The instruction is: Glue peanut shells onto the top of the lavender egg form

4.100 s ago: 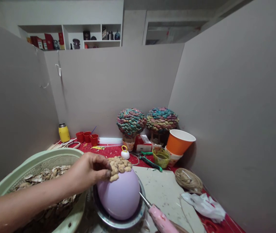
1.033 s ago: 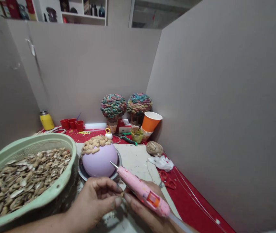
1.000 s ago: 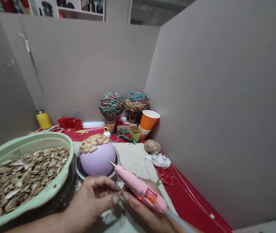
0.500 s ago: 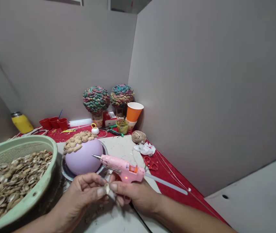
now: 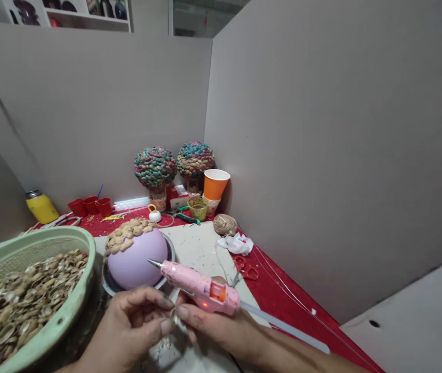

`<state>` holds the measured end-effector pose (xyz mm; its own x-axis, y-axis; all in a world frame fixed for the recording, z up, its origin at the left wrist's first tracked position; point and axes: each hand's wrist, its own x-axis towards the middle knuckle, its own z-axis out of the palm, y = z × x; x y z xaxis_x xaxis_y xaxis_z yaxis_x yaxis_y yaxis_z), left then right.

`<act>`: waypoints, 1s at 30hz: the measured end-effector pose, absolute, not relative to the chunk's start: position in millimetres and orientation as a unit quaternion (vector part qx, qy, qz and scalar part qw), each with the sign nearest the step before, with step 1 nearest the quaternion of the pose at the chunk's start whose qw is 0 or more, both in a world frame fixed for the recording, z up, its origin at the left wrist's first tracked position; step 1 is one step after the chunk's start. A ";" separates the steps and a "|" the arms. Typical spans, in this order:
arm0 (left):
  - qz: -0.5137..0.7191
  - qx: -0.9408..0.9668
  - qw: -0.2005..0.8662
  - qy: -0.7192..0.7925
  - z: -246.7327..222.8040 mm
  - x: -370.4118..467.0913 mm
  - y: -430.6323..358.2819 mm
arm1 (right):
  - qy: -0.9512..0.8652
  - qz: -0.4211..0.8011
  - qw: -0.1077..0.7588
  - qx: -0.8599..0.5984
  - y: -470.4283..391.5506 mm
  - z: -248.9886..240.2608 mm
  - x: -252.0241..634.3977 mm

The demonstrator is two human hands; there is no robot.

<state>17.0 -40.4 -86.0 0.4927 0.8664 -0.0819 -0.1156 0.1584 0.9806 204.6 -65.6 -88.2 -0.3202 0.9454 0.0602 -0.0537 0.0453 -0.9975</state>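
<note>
Between the fingertips of my left hand [image 5: 130, 324] is a small piece of peanut shell [image 5: 174, 314], mostly covered by the fingers. My right hand [image 5: 229, 329] holds a pink glue gun [image 5: 188, 278], its metal tip pointing left and an orange light lit on its side. The right thumb and forefinger also meet at the shell piece. Just beyond the hands, a lilac ball [image 5: 139, 264] rests in a metal bowl [image 5: 172, 255]. Peanut shells [image 5: 130, 234] cover the ball's upper left. A green basket [image 5: 89, 259] of loose shells [image 5: 23, 305] stands left of my left hand.
Two colourful peanut-shell trees [image 5: 155, 167] stand by the back wall, near an orange cup [image 5: 216, 185] and pliers [image 5: 187, 219]. Red pots [image 5: 90, 205] and a yellow bottle [image 5: 42, 207] are at back left. Twine [image 5: 224, 225] and red-handled scissors [image 5: 250, 272] lie right.
The view has tilted up, so shelves show above the back wall and the table sits lower. The glue gun has shifted slightly right and down; both hands stay together at the shell piece.
</note>
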 end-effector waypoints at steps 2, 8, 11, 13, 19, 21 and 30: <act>0.370 0.574 0.632 0.365 -86.7 15.5 -40.3 | -0.600 0.539 0.442 -0.393 -66.2 -88.6 204.8; 0.376 0.605 0.574 0.405 -84.9 17.4 -42.1 | -0.685 0.426 0.459 -0.373 -65.6 -96.1 205.6; 0.373 0.580 0.606 0.395 -87.5 17.9 -42.3 | -0.653 0.447 0.468 -0.394 -67.7 -91.9 202.0; 0.376 0.572 0.621 0.382 -90.0 17.5 -42.2 | -0.611 0.491 0.463 -0.414 -69.5 -87.9 199.9; 0.380 0.498 0.707 0.328 -93.6 19.7 -45.3 | -0.568 0.591 0.435 -0.374 -70.6 -88.2 202.6; 0.390 0.482 0.712 0.328 -92.9 21.8 -48.3 | -0.539 0.625 0.432 -0.365 -69.7 -91.0 203.0; 0.413 0.562 0.644 0.314 -90.0 14.1 -46.6 | -0.450 0.706 0.438 -0.328 -63.4 -96.8 199.1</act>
